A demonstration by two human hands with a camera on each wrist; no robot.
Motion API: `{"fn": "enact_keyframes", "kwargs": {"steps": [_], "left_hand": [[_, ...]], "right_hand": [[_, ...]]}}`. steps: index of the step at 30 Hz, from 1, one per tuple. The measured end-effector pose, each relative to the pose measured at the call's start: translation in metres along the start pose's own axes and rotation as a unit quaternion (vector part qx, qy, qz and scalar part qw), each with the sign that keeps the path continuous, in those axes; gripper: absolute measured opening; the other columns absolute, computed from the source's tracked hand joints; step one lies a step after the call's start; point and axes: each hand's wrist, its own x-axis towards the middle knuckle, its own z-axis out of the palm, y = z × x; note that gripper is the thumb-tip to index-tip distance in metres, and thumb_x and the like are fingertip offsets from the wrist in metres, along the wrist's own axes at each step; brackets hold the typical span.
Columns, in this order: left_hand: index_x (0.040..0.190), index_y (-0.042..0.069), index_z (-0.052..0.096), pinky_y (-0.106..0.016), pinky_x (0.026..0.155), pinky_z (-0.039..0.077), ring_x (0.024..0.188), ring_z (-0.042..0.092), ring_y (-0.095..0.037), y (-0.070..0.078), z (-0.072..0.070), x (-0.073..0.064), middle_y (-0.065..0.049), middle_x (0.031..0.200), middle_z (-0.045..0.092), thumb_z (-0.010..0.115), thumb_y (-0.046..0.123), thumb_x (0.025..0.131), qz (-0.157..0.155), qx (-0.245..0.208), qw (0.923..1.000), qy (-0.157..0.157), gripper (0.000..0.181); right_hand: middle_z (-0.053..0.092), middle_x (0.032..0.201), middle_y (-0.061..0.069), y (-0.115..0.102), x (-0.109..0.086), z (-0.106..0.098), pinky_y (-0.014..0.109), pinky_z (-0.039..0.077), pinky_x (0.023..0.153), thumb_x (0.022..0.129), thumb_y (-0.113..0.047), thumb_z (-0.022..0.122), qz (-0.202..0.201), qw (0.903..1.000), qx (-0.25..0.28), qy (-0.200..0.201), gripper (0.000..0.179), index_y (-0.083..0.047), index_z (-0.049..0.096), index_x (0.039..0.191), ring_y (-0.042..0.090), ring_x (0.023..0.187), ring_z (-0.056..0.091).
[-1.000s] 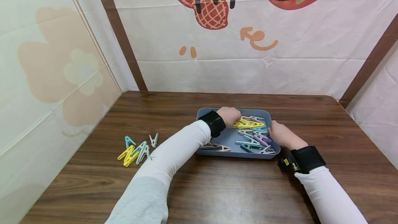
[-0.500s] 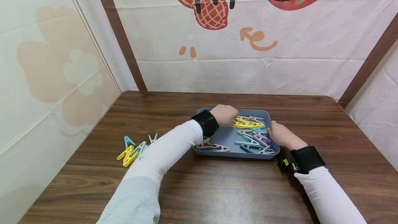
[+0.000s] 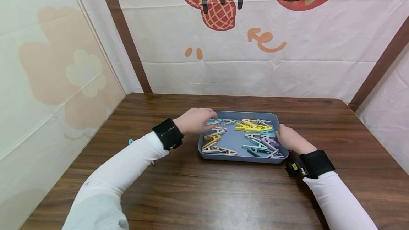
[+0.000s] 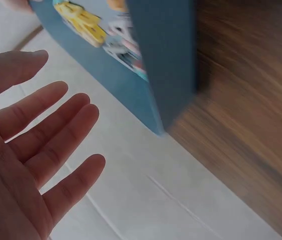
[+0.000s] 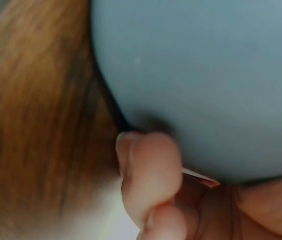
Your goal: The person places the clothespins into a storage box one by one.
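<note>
Steadying, it seems, the rectangular blue-grey tray (image 3: 238,158) of multicoloured plastic clothespins (image 3: 254,128) on the brown wood-grained table (image 3: 204,194), the right hand (image 3: 294,139) grips its rim; the left hand (image 3: 195,120) hovers wide, empty, by the far-left corner.

The bare left hand (image 3: 195,120) has parted, lightly bent fingers; the white-and-grey-sleeved left arm (image 3: 126,166) slants forward. The bare right hand (image 3: 294,139) curls its fingers, and the white-sleeved right arm (image 3: 340,201) angles inward.
</note>
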Motion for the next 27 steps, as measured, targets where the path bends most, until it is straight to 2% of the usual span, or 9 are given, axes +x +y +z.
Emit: {"fn": "enact_keyframes", "kwargs": {"steps": [3,6,10,15,19,23,25,27], "left_hand": [[0.116,0.007,0.066,-0.034,0.073,0.051,0.086,0.06,-0.015,-0.011,0.001,-0.018,-0.007,0.108,0.065,0.066,0.024,0.094,-0.02,-0.01,0.9996,0.018,0.028],[0.116,0.007,0.066,-0.035,0.075,0.051,0.087,0.061,-0.016,-0.021,0.002,-0.033,-0.007,0.107,0.065,0.067,0.024,0.094,-0.054,-0.034,0.9976,0.028,0.028],[0.119,0.008,0.065,-0.04,0.083,0.05,0.1,0.062,-0.021,-0.035,0.002,-0.054,-0.007,0.113,0.065,0.064,0.027,0.095,-0.106,-0.056,0.9923,0.033,0.03],[0.122,0.004,0.062,-0.046,0.09,0.047,0.11,0.06,-0.027,-0.057,-0.001,-0.082,-0.012,0.119,0.064,0.064,0.028,0.095,-0.151,-0.072,0.9852,0.037,0.036],[0.124,0.0,0.06,-0.05,0.091,0.045,0.111,0.059,-0.032,-0.074,-0.003,-0.104,-0.017,0.12,0.063,0.064,0.028,0.095,-0.186,-0.092,0.9778,0.023,0.04],[0.124,-0.003,0.058,-0.051,0.087,0.046,0.106,0.06,-0.034,-0.085,-0.001,-0.122,-0.018,0.115,0.064,0.063,0.029,0.095,-0.218,-0.106,0.9703,-0.004,0.043],[0.123,-0.005,0.058,-0.049,0.084,0.047,0.1,0.062,-0.032,-0.088,0.002,-0.129,-0.017,0.11,0.065,0.063,0.028,0.095,-0.225,-0.111,0.9678,-0.022,0.043],[0.121,-0.005,0.059,-0.047,0.081,0.049,0.095,0.063,-0.029,-0.09,0.006,-0.133,-0.015,0.105,0.066,0.064,0.021,0.094,-0.219,-0.113,0.9687,-0.032,0.038]], "right_hand": [[0.048,0.086,0.019,0.001,0.0,0.0,0.034,0.043,0.055,0.104,-0.01,0.033,0.004,1.0,0.001,-0.003,0.043,0.023,0.025,0.13,0.025,0.069,0.053],[0.048,0.086,0.019,0.001,0.0,0.0,0.034,0.043,0.055,0.104,-0.01,0.033,0.004,1.0,0.0,-0.004,0.043,0.023,0.025,0.131,0.025,0.069,0.053],[0.049,0.086,0.019,0.0,0.0,0.0,0.034,0.044,0.055,0.104,-0.01,0.033,0.004,1.0,0.0,-0.005,0.043,0.023,0.025,0.131,0.025,0.069,0.053],[0.05,0.087,0.021,-0.001,0.0,-0.001,0.034,0.045,0.055,0.104,-0.01,0.033,0.008,1.0,0.002,-0.005,0.044,0.023,0.025,0.132,0.026,0.07,0.055],[0.05,0.086,0.02,-0.001,0.0,-0.001,0.034,0.045,0.055,0.104,-0.01,0.033,0.006,1.0,0.002,-0.004,0.044,0.023,0.025,0.132,0.025,0.069,0.054],[0.05,0.085,0.019,0.0,0.0,-0.001,0.034,0.044,0.055,0.104,-0.01,0.033,0.002,1.0,0.002,-0.002,0.043,0.023,0.026,0.131,0.025,0.069,0.054],[0.049,0.086,0.019,0.0,0.0,-0.001,0.034,0.044,0.056,0.104,-0.01,0.034,0.001,1.0,0.002,-0.003,0.043,0.023,0.026,0.13,0.025,0.071,0.054],[0.049,0.086,0.019,0.0,0.0,-0.002,0.034,0.043,0.056,0.104,-0.01,0.034,0.0,1.0,0.001,-0.004,0.042,0.023,0.026,0.13,0.026,0.071,0.054]]}}
